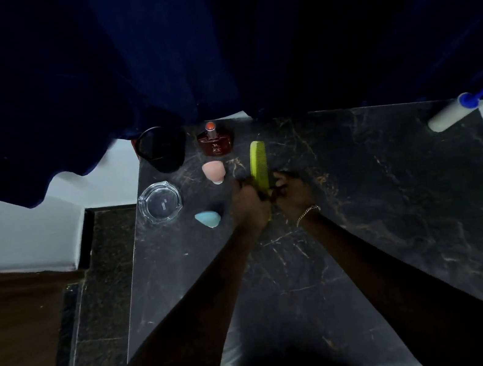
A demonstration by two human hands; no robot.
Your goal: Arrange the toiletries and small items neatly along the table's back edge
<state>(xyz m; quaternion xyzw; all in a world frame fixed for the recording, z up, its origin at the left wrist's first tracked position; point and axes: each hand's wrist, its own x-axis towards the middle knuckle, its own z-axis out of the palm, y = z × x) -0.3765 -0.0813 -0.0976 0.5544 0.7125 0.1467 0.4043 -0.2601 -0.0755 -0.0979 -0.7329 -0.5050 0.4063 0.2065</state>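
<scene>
A yellow-green comb (258, 159) stands on edge over the black marble table (398, 203), pointing toward the back. My left hand (248, 202) grips its lower part and my right hand (291, 191) holds it from the other side. A dark red perfume bottle (215, 142) and a black round object (161, 150) sit at the back edge. In front of them lie a pink makeup sponge (214, 171), a clear glass ashtray (159, 202) and a blue makeup sponge (208, 219).
A dark blue curtain (209, 43) hangs over the table's back edge. A lint roller with a blue handle (455, 114) lies at the back right corner. White wall and dark floor show to the left of the table.
</scene>
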